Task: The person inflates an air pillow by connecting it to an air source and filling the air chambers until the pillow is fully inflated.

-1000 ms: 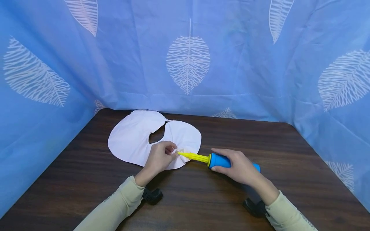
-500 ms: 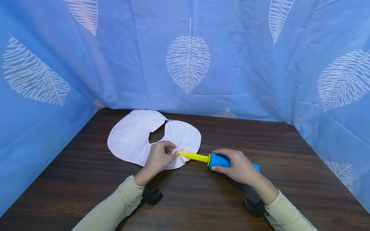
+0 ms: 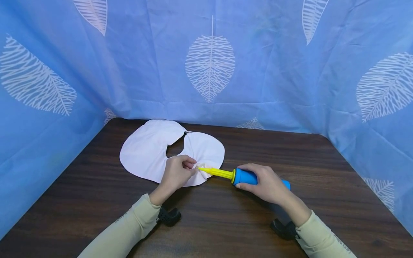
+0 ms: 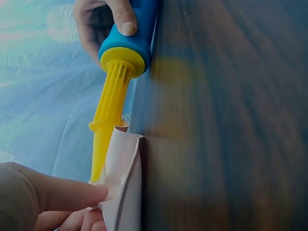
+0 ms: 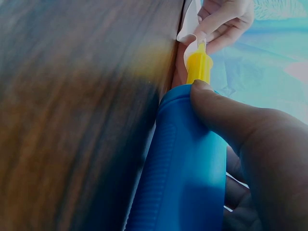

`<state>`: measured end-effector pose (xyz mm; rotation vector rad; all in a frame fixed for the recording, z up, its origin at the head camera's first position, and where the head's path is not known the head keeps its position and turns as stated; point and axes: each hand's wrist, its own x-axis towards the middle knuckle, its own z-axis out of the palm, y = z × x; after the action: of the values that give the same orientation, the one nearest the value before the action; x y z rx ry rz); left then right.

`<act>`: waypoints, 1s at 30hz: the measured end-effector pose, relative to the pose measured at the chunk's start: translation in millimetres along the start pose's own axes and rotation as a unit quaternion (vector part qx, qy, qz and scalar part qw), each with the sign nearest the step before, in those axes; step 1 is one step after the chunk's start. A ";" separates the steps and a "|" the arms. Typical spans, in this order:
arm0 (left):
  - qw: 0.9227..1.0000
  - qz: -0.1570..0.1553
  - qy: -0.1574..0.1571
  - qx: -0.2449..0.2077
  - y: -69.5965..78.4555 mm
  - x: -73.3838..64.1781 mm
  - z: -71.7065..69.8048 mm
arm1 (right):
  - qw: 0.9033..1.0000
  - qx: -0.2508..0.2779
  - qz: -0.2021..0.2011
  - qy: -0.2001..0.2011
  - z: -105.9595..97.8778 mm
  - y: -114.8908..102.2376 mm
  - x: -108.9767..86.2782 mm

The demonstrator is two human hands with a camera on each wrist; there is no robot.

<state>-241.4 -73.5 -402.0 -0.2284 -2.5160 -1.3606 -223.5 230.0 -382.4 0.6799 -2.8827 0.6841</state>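
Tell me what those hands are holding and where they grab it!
The right hand grips the blue pump around its body, near the yellow nozzle. The left hand pinches the white piece at a crumpled spot by the nozzle's tip.

left hand [image 3: 176, 171] pinching white sheet [image 3: 143, 152], right hand [image 3: 266, 183] gripping blue pump [image 3: 244, 177] (yellow nozzle [image 3: 217, 172] at the pinch), dark table [image 3: 226, 222]

Beige sleeves [image 3: 127, 224], black wrist mounts [image 3: 169, 217]

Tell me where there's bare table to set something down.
The table is bare right of the white piece, between right hand and curtain, and again between the sleeves. Crowded: around the left hand and yellow nozzle.
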 end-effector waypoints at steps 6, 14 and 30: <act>0.999 -0.031 -0.004 -0.031 -2.1 1.6 -0.7 | 1.000 -0.003 0.002 0.002 0.3 0.6 -0.3; 0.992 -0.085 -0.031 -0.086 -8.5 4.5 -1.3 | 1.000 -0.001 0.004 0.000 0.3 1.3 0.0; 0.979 -0.162 -0.059 -0.109 -13.9 7.1 -5.5 | 1.000 -0.004 0.000 -0.002 0.3 2.1 -0.5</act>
<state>-250.9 -85.6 -408.0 0.0657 -2.5812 -1.8001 -224.0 231.8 -383.5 0.6809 -2.8884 0.6706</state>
